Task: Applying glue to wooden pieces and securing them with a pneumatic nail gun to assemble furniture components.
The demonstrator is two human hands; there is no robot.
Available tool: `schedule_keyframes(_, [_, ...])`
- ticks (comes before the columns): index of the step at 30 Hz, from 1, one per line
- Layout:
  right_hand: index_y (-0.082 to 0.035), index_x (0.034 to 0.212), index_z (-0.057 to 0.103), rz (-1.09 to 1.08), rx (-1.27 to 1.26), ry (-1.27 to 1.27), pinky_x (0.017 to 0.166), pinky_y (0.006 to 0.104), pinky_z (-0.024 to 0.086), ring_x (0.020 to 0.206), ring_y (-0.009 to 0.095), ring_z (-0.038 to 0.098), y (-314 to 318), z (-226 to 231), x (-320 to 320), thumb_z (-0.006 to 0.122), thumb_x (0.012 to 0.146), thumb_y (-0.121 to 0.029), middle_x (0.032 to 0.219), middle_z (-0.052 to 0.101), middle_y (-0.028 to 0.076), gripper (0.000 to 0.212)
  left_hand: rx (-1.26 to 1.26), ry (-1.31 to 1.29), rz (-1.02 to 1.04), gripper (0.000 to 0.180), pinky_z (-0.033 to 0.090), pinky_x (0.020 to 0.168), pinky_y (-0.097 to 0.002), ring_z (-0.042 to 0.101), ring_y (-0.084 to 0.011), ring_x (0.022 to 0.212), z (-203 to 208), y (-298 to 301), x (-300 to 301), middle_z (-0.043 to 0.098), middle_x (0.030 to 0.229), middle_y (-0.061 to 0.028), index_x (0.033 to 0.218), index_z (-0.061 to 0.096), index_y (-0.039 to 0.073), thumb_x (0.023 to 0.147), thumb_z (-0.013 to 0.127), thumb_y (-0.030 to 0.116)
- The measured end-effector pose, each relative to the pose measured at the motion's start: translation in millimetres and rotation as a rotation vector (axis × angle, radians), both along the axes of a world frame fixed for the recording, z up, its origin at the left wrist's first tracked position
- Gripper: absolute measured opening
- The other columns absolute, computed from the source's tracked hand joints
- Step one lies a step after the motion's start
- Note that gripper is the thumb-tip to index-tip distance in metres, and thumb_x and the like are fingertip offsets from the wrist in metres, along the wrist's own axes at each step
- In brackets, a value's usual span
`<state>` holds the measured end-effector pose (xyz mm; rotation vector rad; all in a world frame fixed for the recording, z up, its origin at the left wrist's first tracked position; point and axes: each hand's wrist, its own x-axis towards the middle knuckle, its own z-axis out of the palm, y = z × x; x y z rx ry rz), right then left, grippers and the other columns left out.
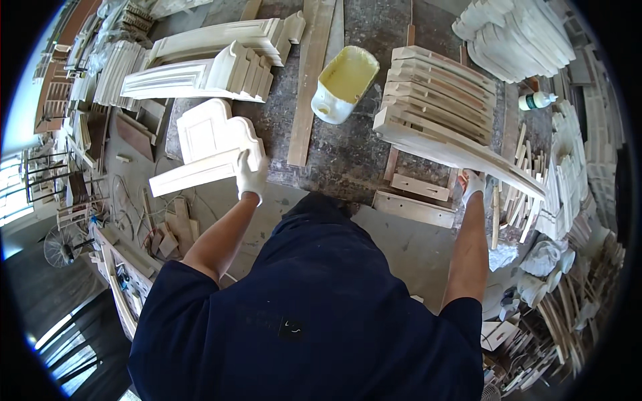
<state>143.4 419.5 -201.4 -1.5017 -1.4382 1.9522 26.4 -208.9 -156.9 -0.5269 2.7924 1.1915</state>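
My left hand (251, 179), in a white glove, grips the right end of a straight pale wooden strip along the near edge of a panel (212, 134) with a stepped, curved outline. The panel lies at the bench's left edge. My right hand (473, 184), also gloved, is closed at the near underside of a long curved wooden rail (441, 148); some of its fingers are hidden behind the wood. This rail lies along the near side of a row of similar curved pieces (438, 93), its right end reaching past them.
A cut-open white plastic jug (346, 83) with yellowish contents stands mid-bench beside a long board (307, 100). Stacked mouldings (234, 70) lie at the far left. A glue bottle (537, 101) and thin sticks (525, 187) are at the right. Drilled wooden strips (414, 208) lie at the near edge.
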Motion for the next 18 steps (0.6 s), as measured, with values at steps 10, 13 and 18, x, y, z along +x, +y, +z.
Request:
schedule_keyframes(10, [-0.004,0.116,0.065,0.359,-0.042,-0.128,0.053,0.023,0.05,0.067,0.015,0.062,36,-62,14,0.072,0.08,0.005,0.099,0.069,0.009,0.038,0.35,0.584,-0.581,0.06,0.045,0.11,-0.0411,0.055,-0.0346,0.129,134,125,-60,0.057,0.14,-0.0229,0.135,0.055,-0.007,0.082,0.074,0.013])
schedule_keyframes(13, [-0.003,0.119,0.065,0.297,0.047,-0.133,0.06,0.0249,0.054,0.077,0.017,0.065,31,-60,15,0.076,0.078,0.003,0.101,0.07,0.008,0.042,0.266,0.687,-1.103,0.065,0.046,0.102,-0.0467,0.059,-0.0371,0.117,201,250,-76,0.057,0.132,-0.0219,0.126,0.057,-0.001,0.073,0.083,0.027])
schedule_keyframes(18, [-0.003,0.125,0.064,0.223,0.13,-0.125,0.076,0.0292,0.058,0.092,0.02,0.067,21,-50,11,0.077,0.083,-0.005,0.112,0.07,0.009,0.044,-0.295,0.272,-1.439,0.034,0.051,0.089,-0.0445,0.067,-0.0327,0.103,184,352,-62,0.07,0.112,-0.0145,0.112,0.063,0.008,0.084,0.07,0.027])
